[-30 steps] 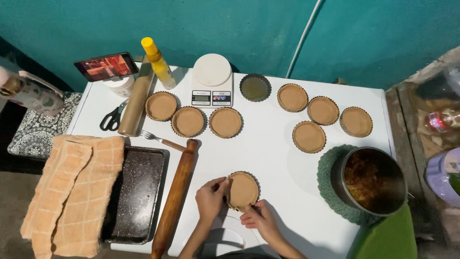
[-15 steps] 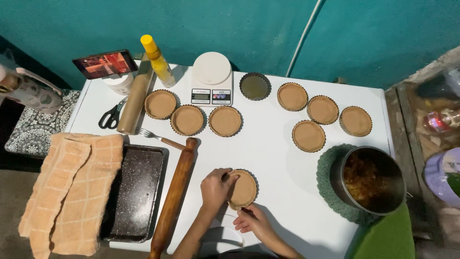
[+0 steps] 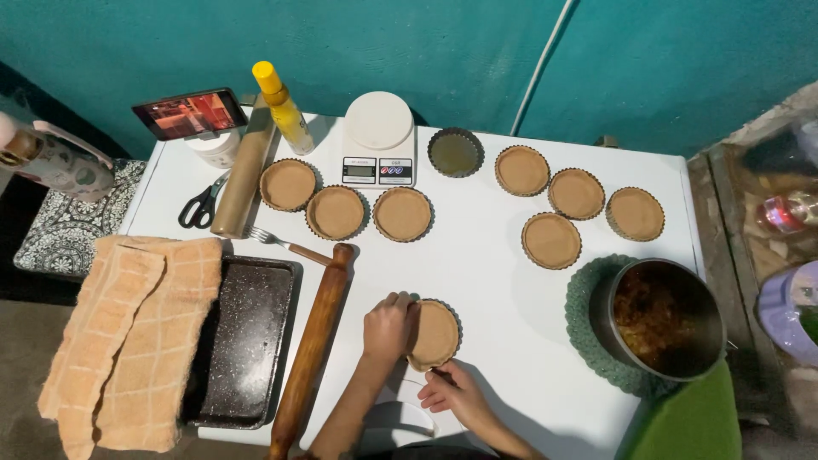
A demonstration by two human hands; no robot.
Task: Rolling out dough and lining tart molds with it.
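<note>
At table edge: tart shell (image 3: 434,334) is gripped by left hand (image 3: 388,328)
Right hand (image 3: 447,393): fingers curled, rim touched
Risk: dough could be cracked by pressure

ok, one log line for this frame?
left hand: on tart tin edge | right hand: at tin's near rim | rolling pin: left of tin

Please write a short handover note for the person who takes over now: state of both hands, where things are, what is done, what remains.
Left hand grips the left rim of the dough-lined tart tin near the table's front edge. Right hand touches its lower rim; whether its grip closes I cannot tell.
Done: seven lined tins stand along the back.
Left: one empty tin beside the scale. Pot of filling at right; no shell filled yet.
</note>
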